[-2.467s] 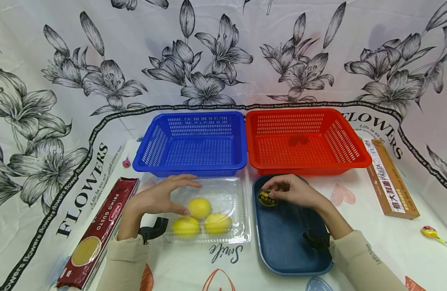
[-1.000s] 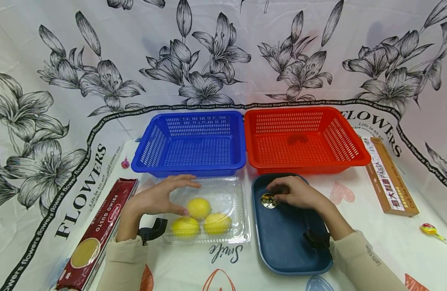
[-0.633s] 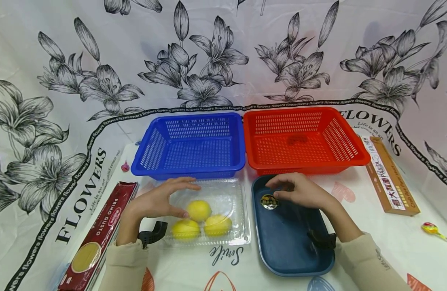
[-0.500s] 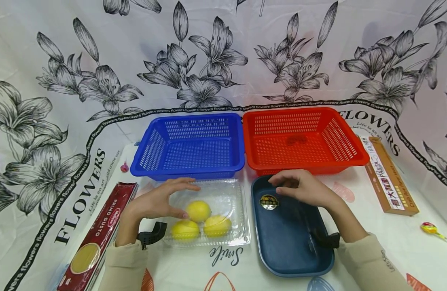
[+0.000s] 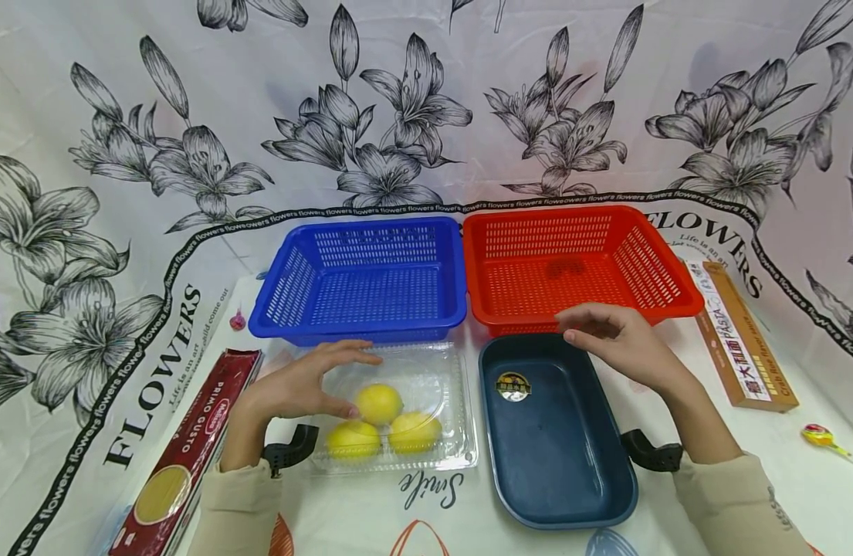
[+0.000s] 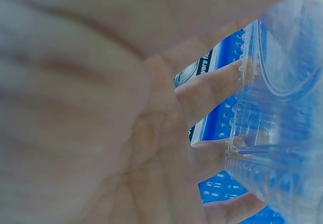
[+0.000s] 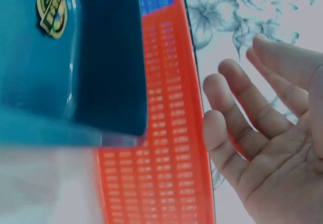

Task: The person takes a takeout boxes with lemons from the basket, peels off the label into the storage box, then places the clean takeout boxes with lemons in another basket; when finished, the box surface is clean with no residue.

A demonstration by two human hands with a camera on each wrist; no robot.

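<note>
Head view: left hand (image 5: 297, 390), fingers spread, slack, at left side of clear box (image 5: 443, 369) of lemons (image 5: 379, 404); right hand (image 5: 617, 340), fingers loosely bent, near dark blue tray (image 5: 551, 463). Red pack (image 5: 183, 455) reads PRIMO GUSTO; brown carton (image 5: 746, 340), PASTA; tablecloth (image 5: 357, 510), Smile.

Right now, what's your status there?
Left fingers at clear box, three yellow fruits inside. Right fingers empty, near navy tray. Blue basket close behind box.

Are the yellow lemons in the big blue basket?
No, all three lemons sit in the clear plastic box in front of the blue basket.
</note>
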